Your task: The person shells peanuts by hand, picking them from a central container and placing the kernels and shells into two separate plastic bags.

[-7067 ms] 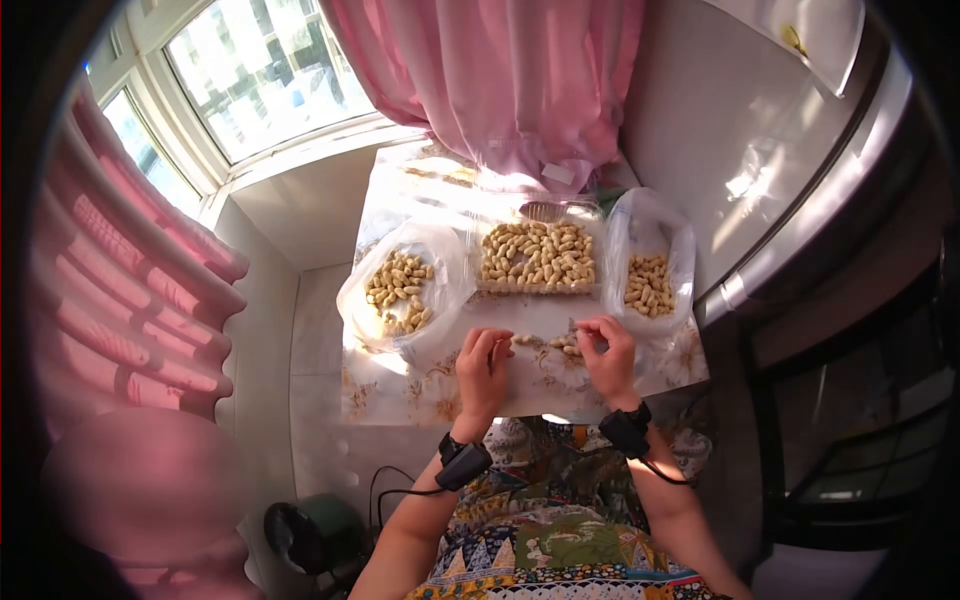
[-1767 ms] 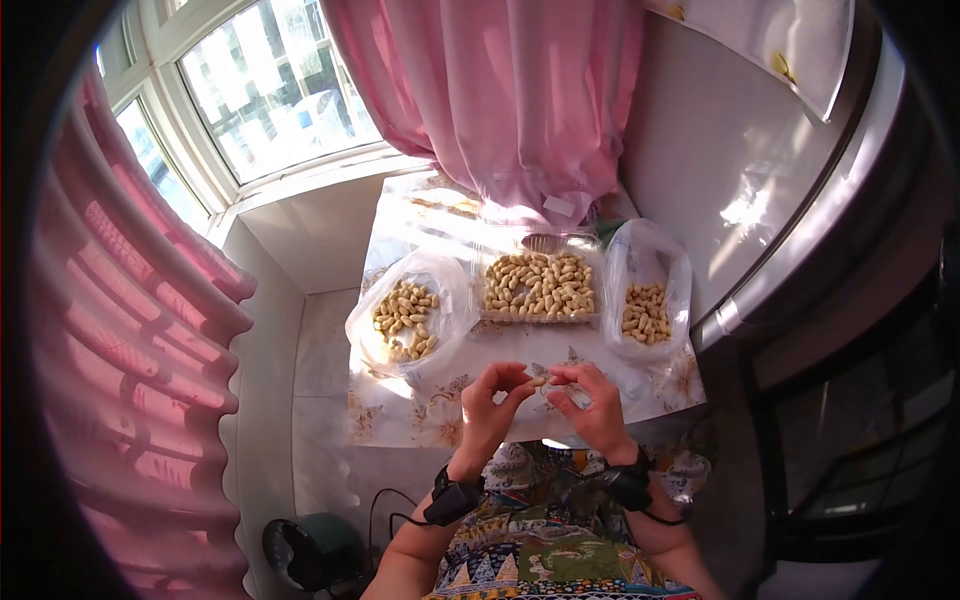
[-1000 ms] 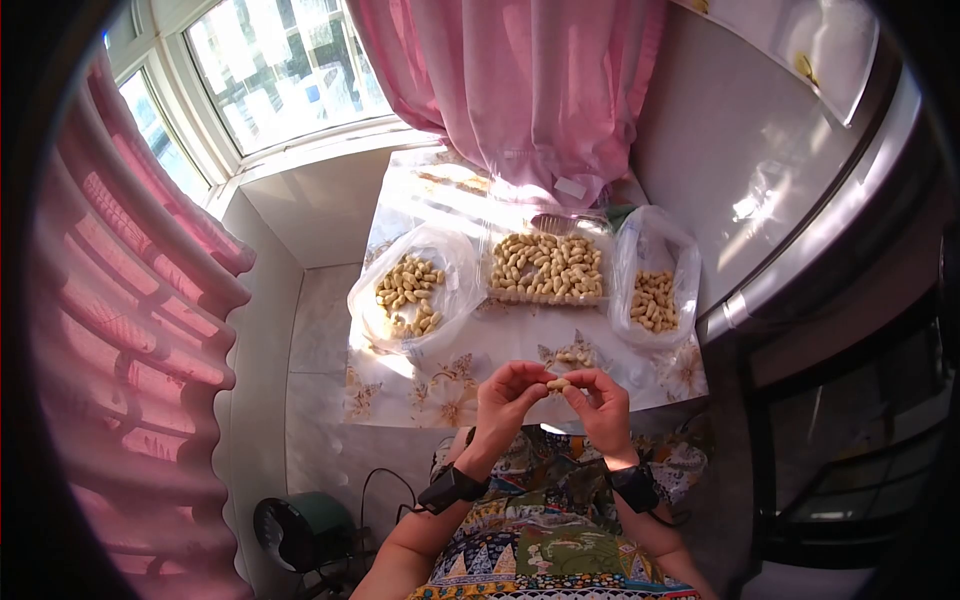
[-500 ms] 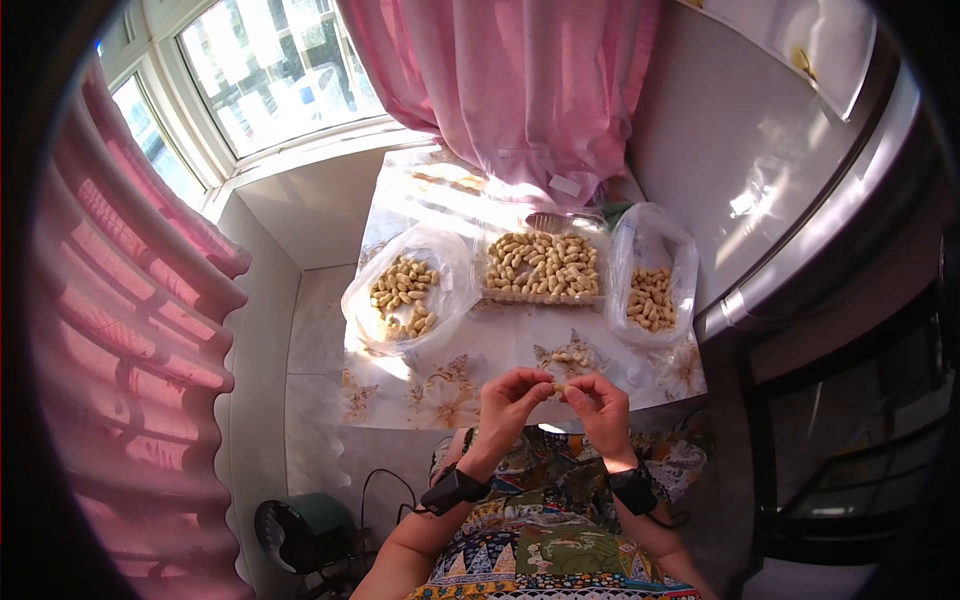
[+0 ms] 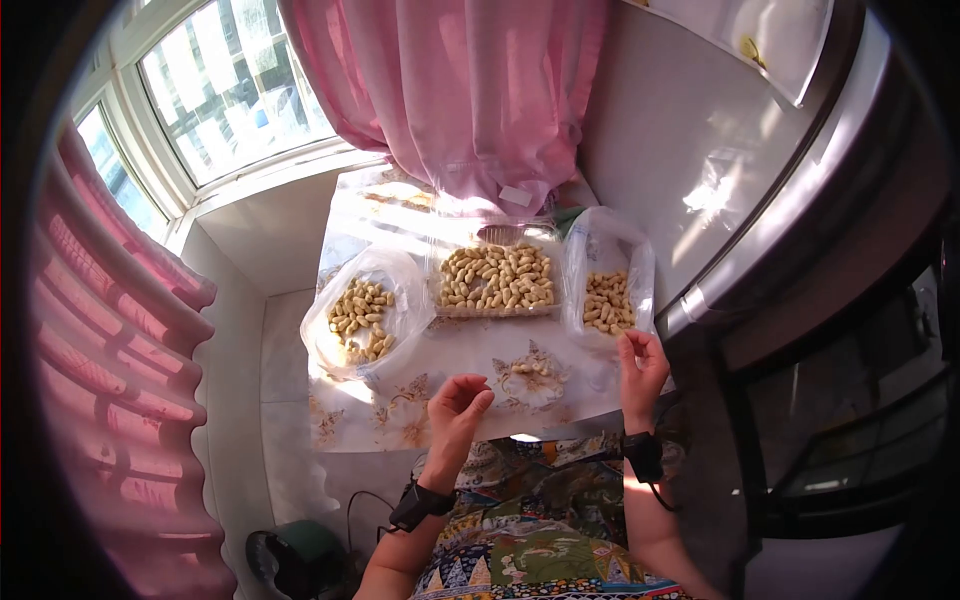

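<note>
My right hand (image 5: 643, 372) is at the near rim of the right plastic bag (image 5: 645, 250), thumb and fingers pinched together on what looks like a peanut (image 5: 621, 335), mostly hidden by the fingertips. Unshelled peanuts (image 5: 608, 300) lie inside that bag. Over the table's front edge, my left hand (image 5: 457, 412) has loosely curled fingers, with the thumb apart from them and nothing visible between. A few peanuts (image 5: 530, 368) rest on the flowered tablecloth beyond and between my hands.
A clear plastic tray (image 5: 500, 312) full of peanuts stands mid-table. Left of it is another plastic bag (image 5: 405, 335) with peanuts. A pink curtain (image 5: 450, 90) hangs behind the table (image 5: 460, 350); a grey wall (image 5: 670, 150) borders the right. A dark green object (image 5: 305, 550) stands on the floor, lower left.
My hands, together at a small peanut-coloured piece before, have parted. The right moved to the right bag; the left moved leftward. The view has shifted, so the table appears further left.
</note>
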`<state>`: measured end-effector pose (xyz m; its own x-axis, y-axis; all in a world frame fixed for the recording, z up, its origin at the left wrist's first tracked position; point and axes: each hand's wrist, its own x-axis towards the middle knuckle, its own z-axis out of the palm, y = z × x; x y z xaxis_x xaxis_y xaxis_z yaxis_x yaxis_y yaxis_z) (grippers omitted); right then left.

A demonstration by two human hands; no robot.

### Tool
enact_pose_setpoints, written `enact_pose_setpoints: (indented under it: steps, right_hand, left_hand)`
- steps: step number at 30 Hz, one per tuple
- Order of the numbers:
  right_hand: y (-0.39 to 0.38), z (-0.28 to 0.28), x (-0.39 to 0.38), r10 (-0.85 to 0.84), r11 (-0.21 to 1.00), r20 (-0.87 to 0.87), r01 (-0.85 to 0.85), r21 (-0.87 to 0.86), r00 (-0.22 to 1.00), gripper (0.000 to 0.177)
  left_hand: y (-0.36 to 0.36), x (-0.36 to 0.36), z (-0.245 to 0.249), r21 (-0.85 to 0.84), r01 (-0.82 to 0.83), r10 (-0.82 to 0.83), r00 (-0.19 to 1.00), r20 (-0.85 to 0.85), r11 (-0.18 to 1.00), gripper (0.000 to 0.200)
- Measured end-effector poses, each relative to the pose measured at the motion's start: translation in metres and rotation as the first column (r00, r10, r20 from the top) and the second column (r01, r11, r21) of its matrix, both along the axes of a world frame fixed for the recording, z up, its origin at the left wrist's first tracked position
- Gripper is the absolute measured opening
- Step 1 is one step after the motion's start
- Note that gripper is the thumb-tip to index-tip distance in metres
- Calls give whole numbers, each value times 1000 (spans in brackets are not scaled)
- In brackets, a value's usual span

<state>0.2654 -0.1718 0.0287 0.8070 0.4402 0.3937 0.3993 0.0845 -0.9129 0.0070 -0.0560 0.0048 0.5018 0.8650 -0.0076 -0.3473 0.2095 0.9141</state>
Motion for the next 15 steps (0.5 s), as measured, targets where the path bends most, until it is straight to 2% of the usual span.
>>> enact_pose_setpoints:
  steps: [8, 10, 12, 14, 15]
  right_hand:
    - [12, 6, 29, -69, 992, 100, 79, -102, 993, 15]
    - [19, 10, 36, -89, 974, 145, 116, -195, 985, 15]
    - [24, 5, 42, -91, 986, 180, 115, -125, 979, 13]
    - [23, 5, 41, -73, 972, 305, 136, -193, 950, 12]
    - [21, 4, 41, -70, 972, 307, 134, -192, 949, 12]
  left_hand:
    - [5, -5, -5, -24, 23, -23, 1000, 0, 999, 17]
    - [5, -6, -5, -18, 41, -41, 999, -2, 999, 18]
    - [5, -6, -5, -12, 54, -54, 999, -2, 998, 18]
    - [6, -6, -5, -8, 53, -53, 999, 3, 999, 19]
    - [6, -6, -5, -8, 50, -50, 999, 6, 999, 19]
